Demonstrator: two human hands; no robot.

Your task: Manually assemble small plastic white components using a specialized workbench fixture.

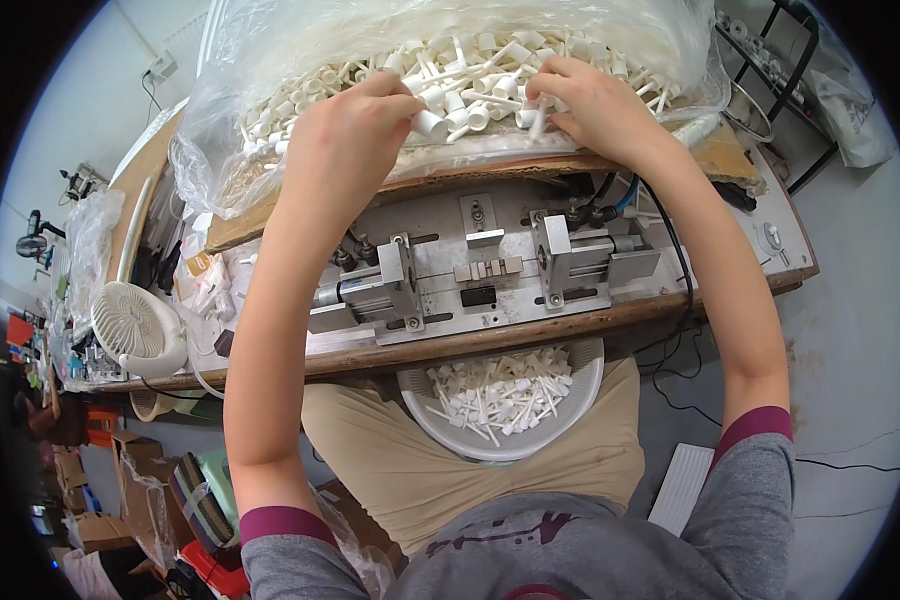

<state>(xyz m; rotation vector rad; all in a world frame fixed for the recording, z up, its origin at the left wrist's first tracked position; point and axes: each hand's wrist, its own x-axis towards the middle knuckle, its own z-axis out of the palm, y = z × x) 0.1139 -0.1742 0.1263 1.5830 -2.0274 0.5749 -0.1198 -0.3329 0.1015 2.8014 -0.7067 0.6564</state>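
Head view: both hands (470, 125) pinch white plastic pieces (470, 75) inside clear bag (220, 130).

A large clear plastic bag (270, 120) lies open at twelve o'clock on the bench, crinkled and shiny, full of small white plastic parts. A second clear bag (90, 240), crumpled, stands at nine o'clock by the bench's left end. Brown cardboard boxes (85, 500) sit on the floor at eight o'clock, one lined with clear film.
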